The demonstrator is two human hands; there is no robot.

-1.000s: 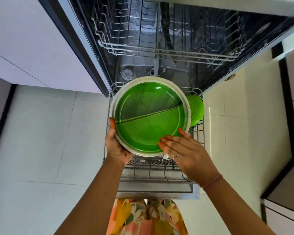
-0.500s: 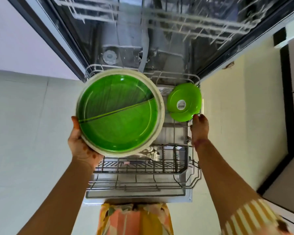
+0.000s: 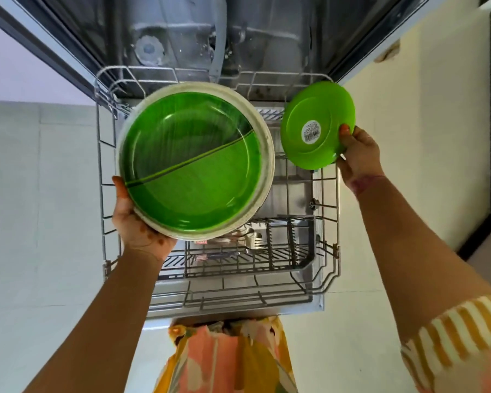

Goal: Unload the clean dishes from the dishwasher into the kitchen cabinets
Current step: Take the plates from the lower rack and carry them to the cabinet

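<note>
Left hand (image 3: 138, 222): grips the lower-left rim of the large green plate (image 3: 194, 165), thumb on the rim, palm beneath.
Right hand (image 3: 357, 157): pinches the right edge of the small green plate (image 3: 315, 126), thumb on its labelled underside.
Large green plate: face up, cream rim, held above the lower rack (image 3: 326, 251).
Small green plate: tilted, held above the rack's right rear corner.
Lower rack: pulled out of the open dishwasher (image 3: 238, 38); cutlery basket (image 3: 281, 245) at front.

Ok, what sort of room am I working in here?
Most likely a home kitchen: an open dishwasher with its lower rack pulled out over a pale tiled floor, and the hands lifting out a large green plate and a small green plate.
</note>
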